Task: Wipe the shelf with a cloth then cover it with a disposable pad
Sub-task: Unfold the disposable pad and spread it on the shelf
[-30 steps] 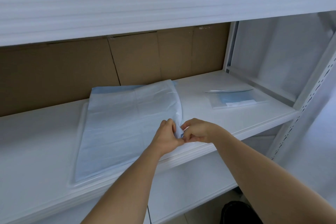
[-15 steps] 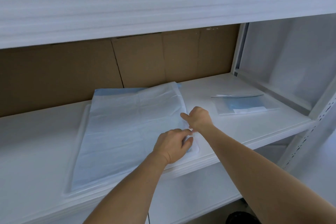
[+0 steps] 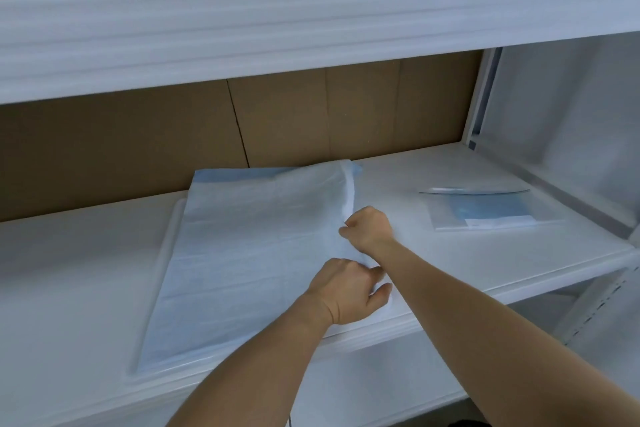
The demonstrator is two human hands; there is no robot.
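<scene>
A white shelf runs across the view, its left part bare, with brown cardboard standing behind it and another white shelf board crossing above. On the shelf, left of centre, lies the disposable pad, a pale white-blue sheet still partly folded, with a strip of blue backing showing along its far edge next to the cardboard; its near edge reaches almost to the shelf's front lip. The pad's right edge stands up slightly as a raised fold running from back to front. The left hand rests at the pad's near right corner, fingers curled and pinching the sheet's edge between thumb and fingertips. Just beyond it, the right hand is clenched on the same raised edge farther back, its forearm crossing the front lip of the shelf from the lower right. Well apart from the pad, toward the right end of the shelf, lies a flat clear plastic packet with something blue inside and its top flap lifted. At the far right, the perforated white upright of the frame is visible.
</scene>
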